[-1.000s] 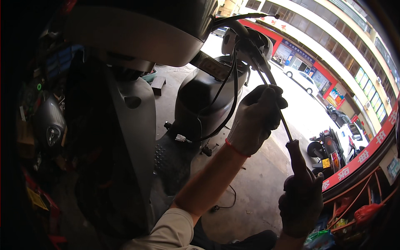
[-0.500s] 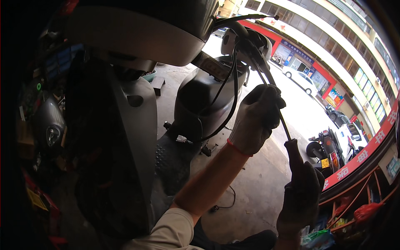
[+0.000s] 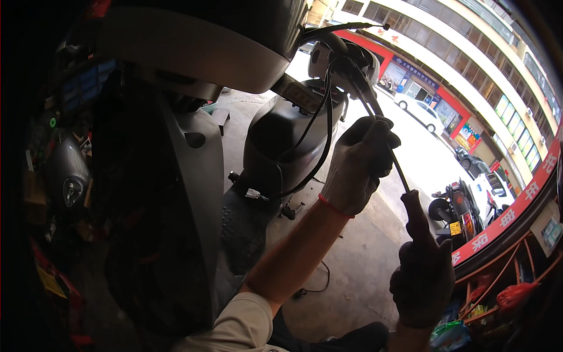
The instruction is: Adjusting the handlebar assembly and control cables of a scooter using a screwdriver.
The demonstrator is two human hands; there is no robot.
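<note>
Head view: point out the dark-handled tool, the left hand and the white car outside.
Dark-handled tool (image 3: pixel 416 217): head view, on its handle.
Left hand (image 3: pixel 359 161): head view, on the glove.
White car (image 3: pixel 419 113): head view, on its side.

White characters mark a red banner and blue shop sign; red ones, a pale wall.

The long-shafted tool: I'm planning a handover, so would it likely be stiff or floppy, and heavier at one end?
The long-shafted tool is probably stiff, as its visible shaft looks straight between the left hand and right hand. It may feel heavier at the handle, which is clearly thicker than the slim shaft.
</note>
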